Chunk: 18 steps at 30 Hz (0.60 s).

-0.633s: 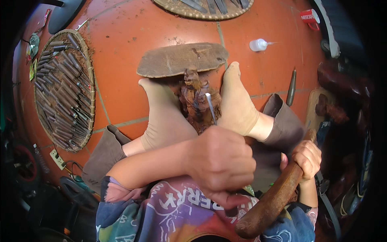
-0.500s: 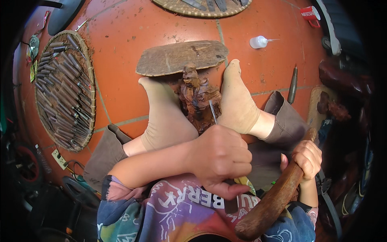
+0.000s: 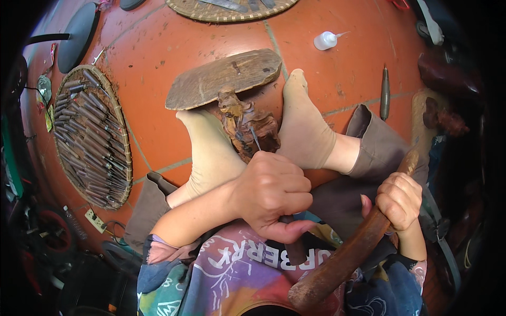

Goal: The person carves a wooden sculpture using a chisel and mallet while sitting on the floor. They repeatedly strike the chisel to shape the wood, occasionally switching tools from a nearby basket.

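Observation:
A carved wooden figure (image 3: 243,120) rests between my two socked feet, its top by the near edge of a worn wooden board (image 3: 224,79). My left hand (image 3: 275,195) is closed round the handle of a carving chisel (image 3: 295,253). The chisel's thin metal blade points away from me, its tip against or just over the carving; exact contact is hard to tell. My right hand (image 3: 399,201) grips a wooden mallet (image 3: 337,263) by its narrower end. The thick end slopes down toward my lap, close to the chisel's butt but apart from it.
At the left lies an oval woven tray (image 3: 128,152) full of wood-handled chisels. Another woven tray (image 3: 232,20) with metal blades sits at the far edge. A white squeeze bottle (image 3: 325,40) and a single dark-handled tool (image 3: 385,95) are on the tiled floor (image 3: 348,73). A power strip (image 3: 95,221) lies lower left.
The whole view has shifted a little. My left hand and the chisel have moved slightly left, with more of the handle showing. The mallet's thick end has come nearer the chisel's butt.

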{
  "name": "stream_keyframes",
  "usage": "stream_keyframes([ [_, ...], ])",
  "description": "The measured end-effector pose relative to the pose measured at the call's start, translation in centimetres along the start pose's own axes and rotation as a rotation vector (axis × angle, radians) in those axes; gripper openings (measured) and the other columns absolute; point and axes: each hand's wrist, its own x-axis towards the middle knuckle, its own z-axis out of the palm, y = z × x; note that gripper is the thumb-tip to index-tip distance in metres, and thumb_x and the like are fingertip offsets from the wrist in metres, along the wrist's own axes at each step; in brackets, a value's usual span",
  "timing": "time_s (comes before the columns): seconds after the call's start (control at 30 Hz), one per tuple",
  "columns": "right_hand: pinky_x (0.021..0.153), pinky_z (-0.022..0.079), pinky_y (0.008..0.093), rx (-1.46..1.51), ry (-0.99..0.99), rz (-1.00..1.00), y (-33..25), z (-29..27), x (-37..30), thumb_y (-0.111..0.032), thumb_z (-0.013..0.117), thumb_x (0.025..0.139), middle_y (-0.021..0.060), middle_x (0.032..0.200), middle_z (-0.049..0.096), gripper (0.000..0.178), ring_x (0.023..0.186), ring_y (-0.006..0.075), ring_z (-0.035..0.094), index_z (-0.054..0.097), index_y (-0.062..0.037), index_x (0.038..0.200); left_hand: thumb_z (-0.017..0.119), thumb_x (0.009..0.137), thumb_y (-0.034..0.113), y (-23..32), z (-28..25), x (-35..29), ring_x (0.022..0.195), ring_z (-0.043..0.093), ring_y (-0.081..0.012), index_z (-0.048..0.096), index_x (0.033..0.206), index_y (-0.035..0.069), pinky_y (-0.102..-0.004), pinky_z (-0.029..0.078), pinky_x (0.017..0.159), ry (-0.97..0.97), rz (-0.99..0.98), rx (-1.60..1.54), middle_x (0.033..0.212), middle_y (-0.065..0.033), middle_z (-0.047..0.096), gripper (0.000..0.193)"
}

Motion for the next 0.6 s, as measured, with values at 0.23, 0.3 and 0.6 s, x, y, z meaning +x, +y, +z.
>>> stream_keyframes([
  [0.23,0.052,0.049,0.0359,0.045,0.006,-0.070,0.9,-0.3,-1.0,0.002,0.076,0.065,0.0072,0.068,0.052,0.030,0.055,0.0225,0.053,0.048,-0.0059,0.073,0.070,0.067,0.026,-0.1,-0.3,0.5,0.045,0.047,-0.0228,0.045,0.054,0.010,-0.0349,0.034,0.041,0.031,-0.059,0.030,0.052,-0.0038,0.038,0.032],
  [0.3,0.052,0.049,0.0360,-0.017,0.004,-0.044,1.1,-0.2,-1.3,0.002,0.076,0.065,0.0071,0.068,0.052,0.030,0.055,0.0228,0.053,0.047,-0.0059,0.072,0.070,0.066,0.025,0.0,-0.4,0.9,0.045,0.047,-0.0234,0.046,0.054,0.009,-0.0345,0.034,0.041,0.016,-0.089,0.017,0.052,-0.0043,0.038,0.032],
  [0.6,0.053,0.048,0.0360,0.100,-0.005,-0.037,1.7,-1.0,-0.2,0.002,0.074,0.065,0.0078,0.068,0.051,0.030,0.057,0.0242,0.054,0.045,-0.0054,0.067,0.069,0.065,0.022,0.6,-0.8,2.0,0.043,0.044,-0.0258,0.048,0.055,0.007,-0.0344,0.033,0.041,0.035,-0.186,-0.046,0.051,-0.0055,0.040,0.028],
])
